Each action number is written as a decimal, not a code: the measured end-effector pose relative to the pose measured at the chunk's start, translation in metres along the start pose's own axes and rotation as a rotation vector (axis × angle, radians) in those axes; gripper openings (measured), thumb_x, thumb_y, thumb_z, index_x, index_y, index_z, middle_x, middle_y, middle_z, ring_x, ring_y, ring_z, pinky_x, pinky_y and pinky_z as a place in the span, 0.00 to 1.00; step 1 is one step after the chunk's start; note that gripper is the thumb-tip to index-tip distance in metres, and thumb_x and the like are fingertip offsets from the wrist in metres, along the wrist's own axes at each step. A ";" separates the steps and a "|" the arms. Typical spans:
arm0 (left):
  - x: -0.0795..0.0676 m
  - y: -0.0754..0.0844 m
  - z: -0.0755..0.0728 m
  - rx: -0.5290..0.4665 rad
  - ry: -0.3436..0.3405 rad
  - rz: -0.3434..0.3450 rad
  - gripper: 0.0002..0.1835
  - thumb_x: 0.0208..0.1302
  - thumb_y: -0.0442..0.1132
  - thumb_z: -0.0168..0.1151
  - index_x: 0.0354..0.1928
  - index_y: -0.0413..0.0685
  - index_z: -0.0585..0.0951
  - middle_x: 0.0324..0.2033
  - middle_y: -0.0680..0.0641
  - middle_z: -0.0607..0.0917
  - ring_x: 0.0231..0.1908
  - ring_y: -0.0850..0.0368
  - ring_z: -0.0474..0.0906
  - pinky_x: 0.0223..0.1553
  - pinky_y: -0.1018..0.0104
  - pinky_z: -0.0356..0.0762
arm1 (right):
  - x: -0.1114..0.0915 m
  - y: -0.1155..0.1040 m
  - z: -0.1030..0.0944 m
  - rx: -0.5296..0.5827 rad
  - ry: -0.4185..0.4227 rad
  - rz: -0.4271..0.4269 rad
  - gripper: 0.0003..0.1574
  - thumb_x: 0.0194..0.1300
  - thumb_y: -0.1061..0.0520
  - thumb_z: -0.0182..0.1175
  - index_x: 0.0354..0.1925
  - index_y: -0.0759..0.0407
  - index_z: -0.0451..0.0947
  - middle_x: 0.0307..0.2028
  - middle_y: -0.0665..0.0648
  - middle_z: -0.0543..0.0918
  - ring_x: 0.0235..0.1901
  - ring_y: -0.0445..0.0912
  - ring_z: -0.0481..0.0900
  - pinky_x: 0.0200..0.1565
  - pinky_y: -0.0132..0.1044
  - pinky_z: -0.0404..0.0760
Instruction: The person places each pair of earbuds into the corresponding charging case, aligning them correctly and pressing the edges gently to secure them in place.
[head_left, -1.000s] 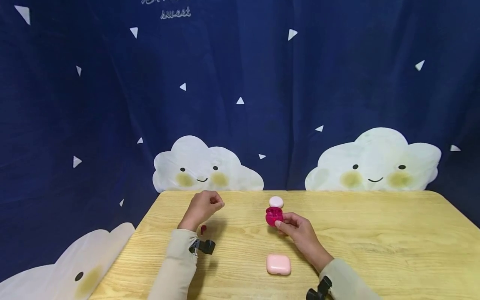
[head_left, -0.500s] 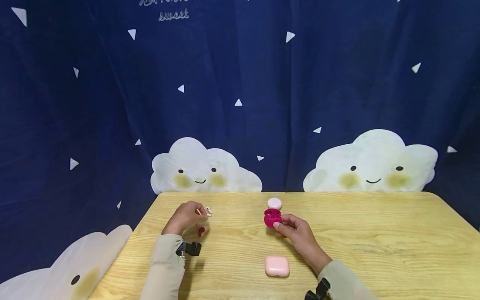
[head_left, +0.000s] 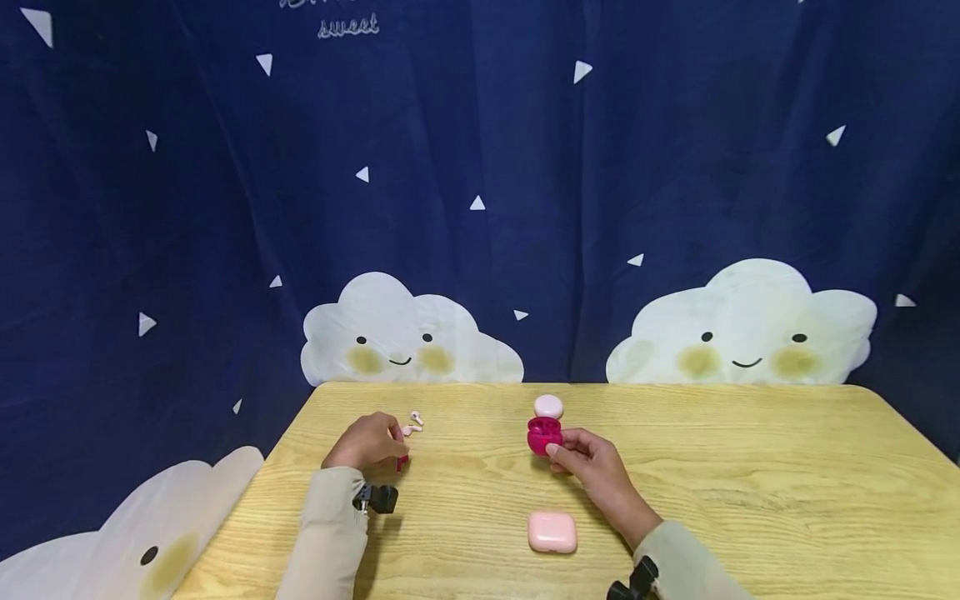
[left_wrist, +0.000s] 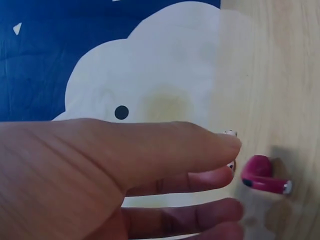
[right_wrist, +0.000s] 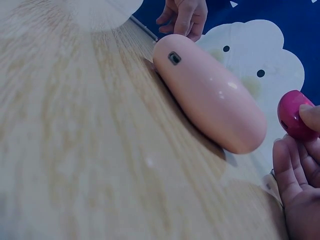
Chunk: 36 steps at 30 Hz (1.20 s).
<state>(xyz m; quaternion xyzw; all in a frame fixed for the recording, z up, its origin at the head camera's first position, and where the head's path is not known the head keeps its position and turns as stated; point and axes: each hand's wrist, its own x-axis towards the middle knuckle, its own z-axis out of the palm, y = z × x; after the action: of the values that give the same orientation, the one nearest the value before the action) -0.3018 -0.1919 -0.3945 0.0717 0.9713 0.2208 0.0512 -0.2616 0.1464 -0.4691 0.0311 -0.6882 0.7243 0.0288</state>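
My left hand is right at a magenta earbud that lies on the table. In the left wrist view its fingertips stop just short of the earbud, with fairly straight fingers. Beyond that hand lie two pale pink-and-white earbuds, partly hidden behind the fingers in the wrist view. My right hand grips a magenta earbud case between thumb and fingers, its lid up. What sits inside the case is too small to tell.
A round pale pink case stands behind the magenta one. Nearer to me lies a closed pink earbud case on the wooden table. A blue curtain with clouds hangs at the table's far edge.
My left hand has come left and down from above the table to the magenta earbud, uncovering the pale earbuds. The right hand keeps its grip on the magenta case in about the same place.
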 end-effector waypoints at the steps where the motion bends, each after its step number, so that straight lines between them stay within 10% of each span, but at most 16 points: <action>1: 0.001 -0.001 0.001 0.005 -0.003 0.001 0.06 0.49 0.36 0.68 0.23 0.48 0.79 0.19 0.52 0.75 0.21 0.57 0.66 0.22 0.66 0.61 | 0.000 0.000 0.000 0.000 -0.002 -0.002 0.19 0.60 0.60 0.67 0.46 0.72 0.77 0.36 0.62 0.81 0.36 0.51 0.82 0.38 0.39 0.83; 36: 0.003 0.000 0.012 -0.042 -0.032 -0.014 0.07 0.48 0.29 0.67 0.23 0.46 0.77 0.17 0.51 0.79 0.19 0.57 0.70 0.20 0.67 0.65 | -0.001 -0.002 0.001 0.004 -0.007 -0.010 0.19 0.60 0.61 0.67 0.46 0.73 0.76 0.35 0.63 0.81 0.33 0.52 0.83 0.38 0.40 0.83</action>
<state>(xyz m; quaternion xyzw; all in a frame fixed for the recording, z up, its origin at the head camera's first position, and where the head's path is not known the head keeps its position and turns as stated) -0.3037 -0.1861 -0.4052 0.0674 0.9660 0.2398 0.0696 -0.2600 0.1459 -0.4671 0.0372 -0.6867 0.7253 0.0301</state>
